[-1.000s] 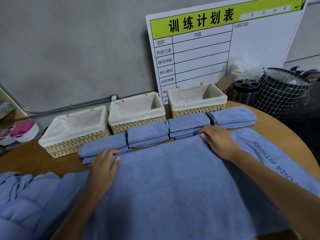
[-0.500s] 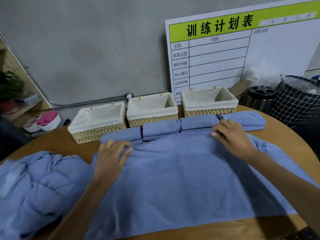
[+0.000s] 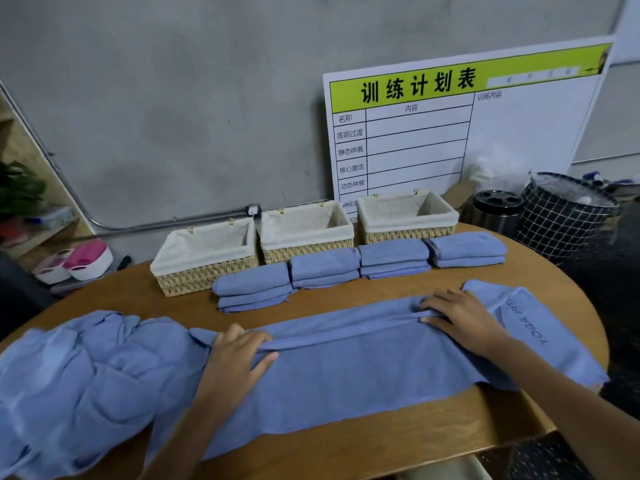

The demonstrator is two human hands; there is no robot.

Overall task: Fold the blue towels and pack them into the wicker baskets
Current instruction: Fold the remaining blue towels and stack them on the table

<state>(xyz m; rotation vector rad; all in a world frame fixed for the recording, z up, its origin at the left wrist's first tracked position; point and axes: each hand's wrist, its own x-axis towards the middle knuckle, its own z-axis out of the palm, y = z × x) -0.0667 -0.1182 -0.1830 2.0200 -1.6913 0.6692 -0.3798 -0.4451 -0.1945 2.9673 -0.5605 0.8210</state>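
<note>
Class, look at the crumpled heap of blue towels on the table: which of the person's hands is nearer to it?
Left. The left hand grips the spread towel right beside the crumpled heap; the right hand holds the same towel's far end, well away.

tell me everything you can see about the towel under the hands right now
The towel is blue, soft-looking cloth with stitched hems, lying flat along the round wooden table. Its far edge is folded toward the person, making a long band. Dark printed lettering shows on its right end, which is not yet folded over. The left hand and right hand pinch the folded edge. Its left end meets a crumpled pile of towels.
</note>
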